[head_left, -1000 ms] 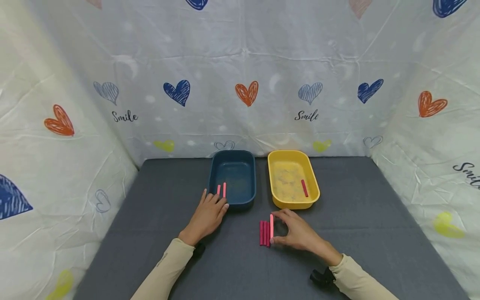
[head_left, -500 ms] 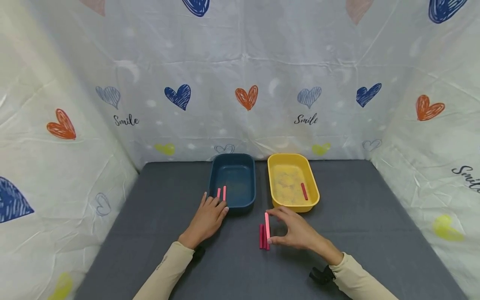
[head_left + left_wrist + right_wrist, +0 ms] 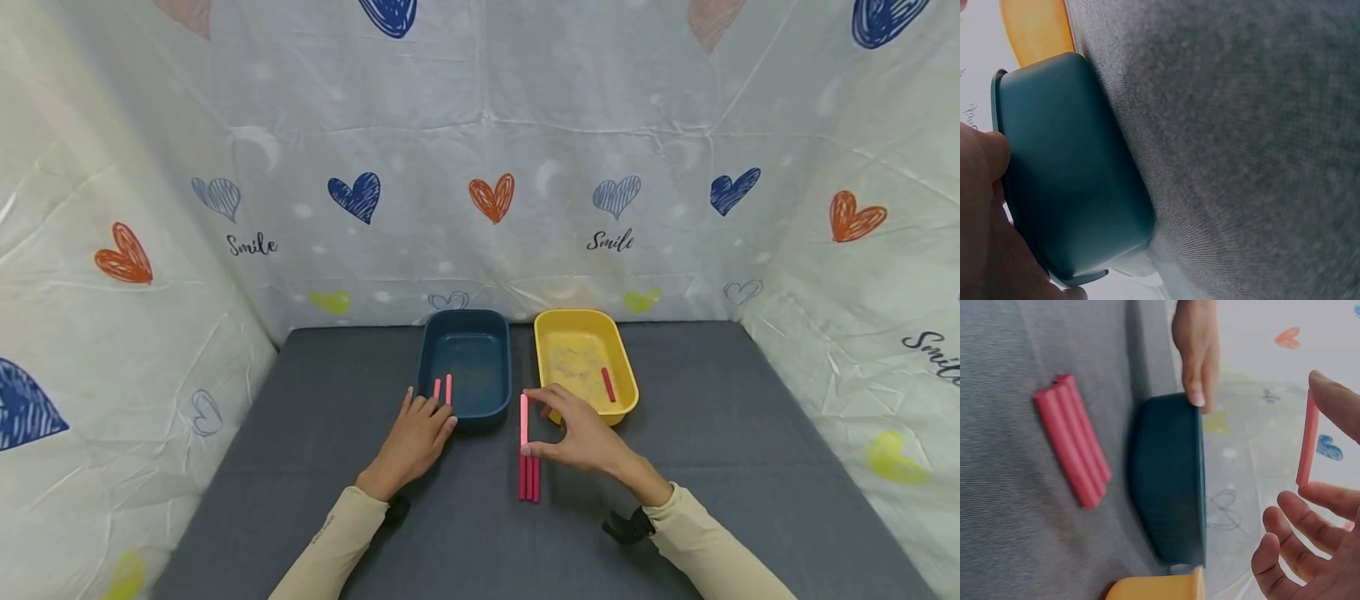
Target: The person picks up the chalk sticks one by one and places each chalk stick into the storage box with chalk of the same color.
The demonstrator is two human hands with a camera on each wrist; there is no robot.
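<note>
In the head view my right hand (image 3: 585,429) pinches a light pink stick (image 3: 524,421) by its two ends, thumb at one and index finger at the other. The right wrist view has this pink stick (image 3: 1308,440) raised off the table, the other fingers loosely bent. Just below it, three dark red sticks (image 3: 529,479) lie side by side on the cloth. My left hand (image 3: 412,437) holds the near left rim of the dark blue bin (image 3: 1072,169). Two pink sticks (image 3: 448,389) lie inside that bin near the left hand.
Right of the blue bin stands a yellow bin (image 3: 573,315) with one dark red stick (image 3: 608,384) in it. Both bins are at the back of the grey table (image 3: 345,367). A white cloth with printed hearts (image 3: 491,198) hangs behind and at the sides.
My right hand has lifted the pink stick from beside the dark red sticks and carried it left and away from me, toward the blue bin. The left hand stays on the rim.
</note>
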